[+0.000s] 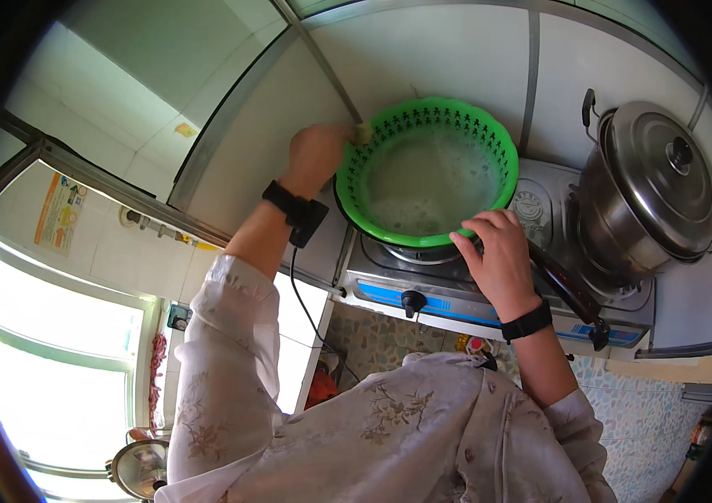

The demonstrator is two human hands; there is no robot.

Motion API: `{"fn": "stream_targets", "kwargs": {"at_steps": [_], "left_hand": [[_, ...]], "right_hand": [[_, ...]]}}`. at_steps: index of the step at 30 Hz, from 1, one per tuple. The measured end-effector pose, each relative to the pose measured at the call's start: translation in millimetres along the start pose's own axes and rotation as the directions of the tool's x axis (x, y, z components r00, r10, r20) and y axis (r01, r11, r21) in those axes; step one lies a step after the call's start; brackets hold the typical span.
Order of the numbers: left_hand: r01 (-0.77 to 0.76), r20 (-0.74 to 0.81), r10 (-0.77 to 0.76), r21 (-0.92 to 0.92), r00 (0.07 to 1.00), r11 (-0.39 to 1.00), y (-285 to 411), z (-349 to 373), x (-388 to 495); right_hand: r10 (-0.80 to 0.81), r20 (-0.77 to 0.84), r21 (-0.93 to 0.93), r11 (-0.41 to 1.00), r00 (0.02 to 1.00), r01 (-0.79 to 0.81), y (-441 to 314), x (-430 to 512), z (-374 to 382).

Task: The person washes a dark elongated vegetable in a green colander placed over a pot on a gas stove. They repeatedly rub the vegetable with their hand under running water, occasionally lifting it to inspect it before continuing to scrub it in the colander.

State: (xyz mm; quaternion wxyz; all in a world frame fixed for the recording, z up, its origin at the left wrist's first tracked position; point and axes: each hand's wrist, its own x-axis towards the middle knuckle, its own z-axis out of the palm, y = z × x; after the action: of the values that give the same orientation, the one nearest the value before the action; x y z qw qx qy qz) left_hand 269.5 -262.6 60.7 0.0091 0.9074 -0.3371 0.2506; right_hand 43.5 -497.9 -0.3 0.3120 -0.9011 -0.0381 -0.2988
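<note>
A green plastic basket (426, 240) with cut-out sides sits in a dark frying pan whose handle (563, 286) points toward my right. Cloudy, sudsy water (428, 179) fills its lower part. My left hand (318, 154) is at the basket's left rim, fingers closed on a small yellowish pad (363, 133), perhaps a sponge; the fingertips are partly hidden. With thumb and fingers, my right hand (497, 261) grips the near right rim. Beneath the pan is the left burner of a gas stove (387, 276).
A lidded steel pot (639, 182) stands on the right burner. Pale panels (419, 56) enclose the back and left of the stove. A black cable (298, 302) hangs from my left wrist strap (296, 214). One stove knob (413, 303) faces me.
</note>
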Motion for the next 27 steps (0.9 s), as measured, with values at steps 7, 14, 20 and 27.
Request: {"fn": "stream_targets", "kwargs": {"at_steps": [7, 14, 20, 27], "left_hand": [[-0.018, 0.249, -0.039, 0.221, 0.968, 0.975, -6, 4, 5], [0.03, 0.35, -0.147, 0.318, 0.925, 0.948, -5, -13, 22], [-0.067, 0.518, -0.044, 0.193, 0.854, 0.979, -13, -37, 21], [0.028, 0.249, -0.081, 0.209, 0.965, 0.978, -20, -31, 32]], "right_hand": [[0.005, -0.003, -0.02, 1.0, 1.0, -0.005, 1, 1, -3], [-0.005, 0.019, -0.03, 1.0, 1.0, 0.005, 0, 5, 0], [-0.011, 0.004, -0.003, 1.0, 1.0, 0.011, -5, 5, -1], [-0.064, 0.018, 0.016, 0.998, 0.998, 0.064, -7, 6, 5]]}}
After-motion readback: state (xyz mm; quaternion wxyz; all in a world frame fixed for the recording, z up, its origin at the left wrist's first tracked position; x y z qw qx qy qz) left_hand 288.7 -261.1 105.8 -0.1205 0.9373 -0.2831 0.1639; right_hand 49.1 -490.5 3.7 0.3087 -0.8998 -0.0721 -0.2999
